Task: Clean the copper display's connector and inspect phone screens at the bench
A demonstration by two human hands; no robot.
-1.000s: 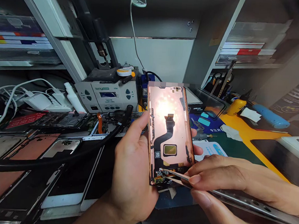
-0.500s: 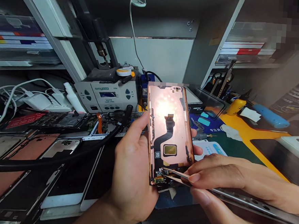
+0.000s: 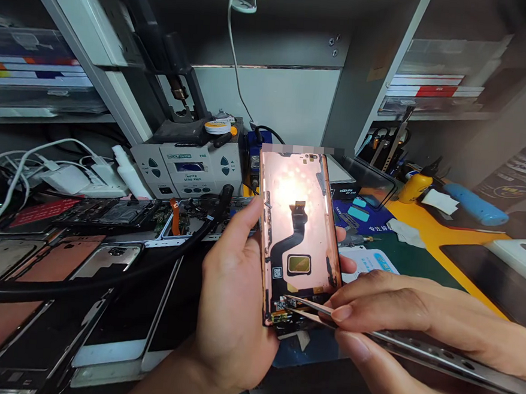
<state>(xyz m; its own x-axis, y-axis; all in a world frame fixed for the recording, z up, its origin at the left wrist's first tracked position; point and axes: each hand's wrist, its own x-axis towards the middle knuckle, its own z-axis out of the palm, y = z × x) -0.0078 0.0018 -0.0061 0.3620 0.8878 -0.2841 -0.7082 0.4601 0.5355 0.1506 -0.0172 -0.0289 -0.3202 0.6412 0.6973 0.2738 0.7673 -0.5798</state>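
Observation:
A copper-coloured phone screen panel is held upright, its back facing me, in my left hand. My thumb lies along its left edge and fingertips show at its right edge. A black flex cable runs down the panel, beside a small framed yellowish window. My right hand pinches metal tweezers. Their tips are slightly apart at the small circuit parts on the panel's lower edge. Whether the tips grip anything is too small to tell.
A grey soldering station stands behind. Phone panels and a thick black cable lie at the left. To the right are a yellow bottle, a blue bottle and a dark phone.

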